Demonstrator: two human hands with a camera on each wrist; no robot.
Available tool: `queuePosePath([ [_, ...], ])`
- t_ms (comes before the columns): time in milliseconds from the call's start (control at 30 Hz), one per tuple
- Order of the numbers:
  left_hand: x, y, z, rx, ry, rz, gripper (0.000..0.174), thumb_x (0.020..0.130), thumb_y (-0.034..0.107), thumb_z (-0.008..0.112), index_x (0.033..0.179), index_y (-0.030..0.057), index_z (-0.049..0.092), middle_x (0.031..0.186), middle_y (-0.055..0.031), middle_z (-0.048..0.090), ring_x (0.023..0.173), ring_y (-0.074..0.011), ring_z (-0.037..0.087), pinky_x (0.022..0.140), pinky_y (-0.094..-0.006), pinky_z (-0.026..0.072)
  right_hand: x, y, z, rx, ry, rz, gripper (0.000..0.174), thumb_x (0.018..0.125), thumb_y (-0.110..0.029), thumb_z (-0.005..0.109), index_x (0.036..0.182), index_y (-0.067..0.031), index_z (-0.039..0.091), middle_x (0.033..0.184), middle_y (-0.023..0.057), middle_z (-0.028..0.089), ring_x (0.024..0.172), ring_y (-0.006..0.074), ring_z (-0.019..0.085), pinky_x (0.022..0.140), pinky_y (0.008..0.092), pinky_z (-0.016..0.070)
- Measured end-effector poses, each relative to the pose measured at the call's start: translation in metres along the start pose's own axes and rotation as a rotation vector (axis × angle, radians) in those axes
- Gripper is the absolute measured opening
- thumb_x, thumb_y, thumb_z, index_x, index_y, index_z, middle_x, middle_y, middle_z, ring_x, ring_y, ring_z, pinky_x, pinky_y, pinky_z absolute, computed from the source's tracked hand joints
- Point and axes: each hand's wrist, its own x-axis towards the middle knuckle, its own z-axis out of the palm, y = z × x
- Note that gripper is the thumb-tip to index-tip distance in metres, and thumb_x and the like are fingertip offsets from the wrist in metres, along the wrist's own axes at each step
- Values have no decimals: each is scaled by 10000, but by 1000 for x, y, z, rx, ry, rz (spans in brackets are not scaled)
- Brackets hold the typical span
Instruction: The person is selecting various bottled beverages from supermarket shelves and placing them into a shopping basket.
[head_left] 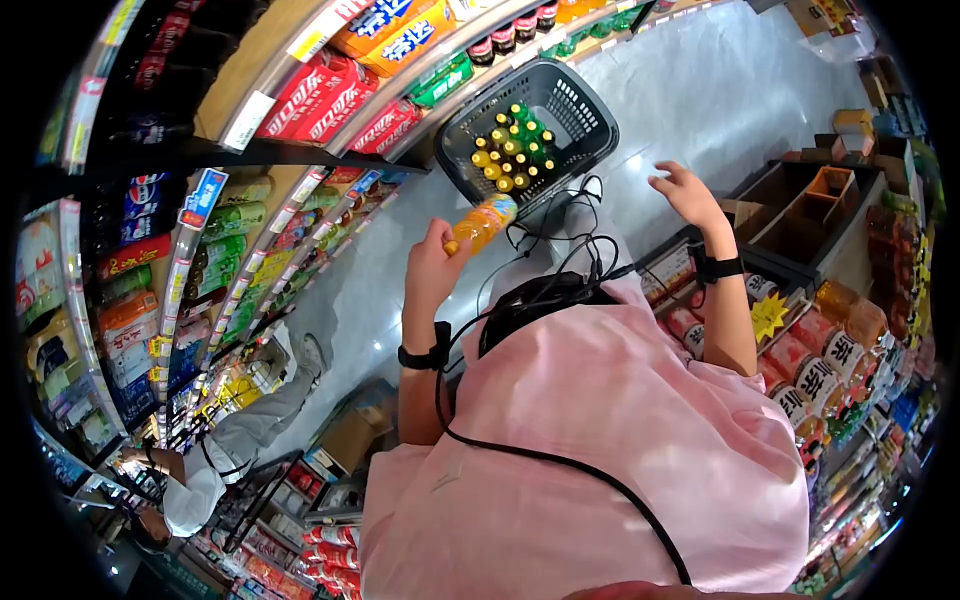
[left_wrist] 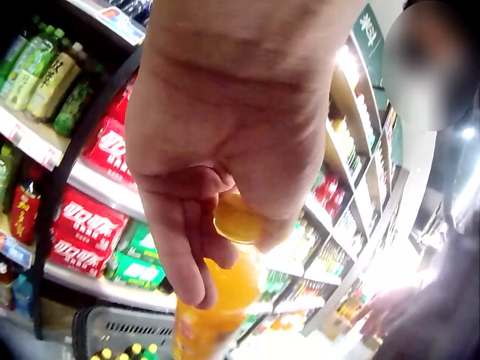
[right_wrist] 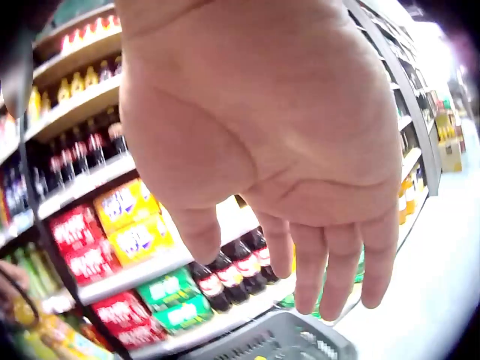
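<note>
My left hand (head_left: 434, 262) grips an orange soda bottle (head_left: 482, 224) by its neck, just under the orange cap, as the left wrist view shows. The bottle's base points toward the dark grey shopping basket (head_left: 462, 122) on the floor. Several bottles (head_left: 514, 150) with yellow and green caps stand upright together in that basket. To the right, my right hand (head_left: 688, 194) hangs in the air, holding nothing. Its fingers (right_wrist: 341, 262) are loosely extended in the right wrist view, with the basket's rim (right_wrist: 289, 321) below them.
Drink shelves with red cola cartons (head_left: 318, 98) and orange cartons (head_left: 405, 35) run along the left and far side. Bottled tea (head_left: 820, 365) and a dark crate (head_left: 815, 210) are at the right. A crouching person (head_left: 205, 490) is at the lower left. Cables (head_left: 570, 235) hang before my waist.
</note>
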Motion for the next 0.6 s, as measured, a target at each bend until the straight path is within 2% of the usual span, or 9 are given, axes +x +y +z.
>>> queuePosePath([
  [67,13,-28,26,215,39,54,265,926,221,671,943,63,459,624,-74,629,586,-156,680,515,-291,501,4,22,6,-72,-27,108,564,898,-395,655,1323,-33,577,1112,221,694,1073,341,657,931,383,494],
  [100,19,-35,31,85,-27,-48,236,939,208,659,975,66,474,668,-83,637,589,-159,682,516,-286,527,6,37,13,-131,-38,208,571,888,-401,656,1314,-28,581,1114,252,684,1079,377,652,940,387,490],
  [133,26,-41,39,88,-46,-62,236,939,208,659,975,66,474,668,-83,637,589,-159,682,516,-286,527,14,55,28,-98,-79,224,545,888,-381,650,1299,-27,592,1138,263,674,1098,394,639,956,406,486],
  [200,42,-51,58,-253,-55,-251,184,949,195,645,999,78,513,718,-115,664,604,-185,694,525,-303,536,31,96,64,-57,-204,194,553,877,-375,659,1289,-13,594,1143,271,670,1122,397,629,978,416,477],
  [267,61,-55,80,-314,-105,-283,159,960,183,632,1009,73,529,736,-108,664,621,-160,690,533,-263,544,30,101,97,-101,-304,264,553,874,-378,656,1277,-3,599,1183,276,654,1161,409,604,992,429,468],
  [400,118,-43,133,-312,-202,-268,167,949,196,642,984,73,534,753,-103,671,635,-185,690,575,-300,527,31,144,162,-69,-376,316,576,884,-408,605,1299,-10,584,1272,265,610,1173,468,562,1004,475,452],
  [467,155,-31,161,-112,-254,-163,193,920,215,663,981,82,538,773,-137,673,689,-279,689,623,-360,515,38,148,171,-317,-468,139,562,911,-397,542,1359,-57,546,1357,271,538,1204,488,517,1018,494,437],
  [500,178,-27,178,-114,-266,-184,193,920,215,663,981,82,538,773,-137,673,689,-279,689,623,-360,515,42,193,202,-335,-457,227,555,948,-401,478,1424,-117,483,1455,286,411,1254,498,454,1027,556,411],
  [600,245,-26,232,-21,-265,-79,178,921,190,669,985,84,541,711,-80,606,661,-197,653,591,-331,479,29,228,228,-415,-462,207,594,968,-444,460,1487,-164,395,1491,299,339,1294,505,408,1034,617,376],
])
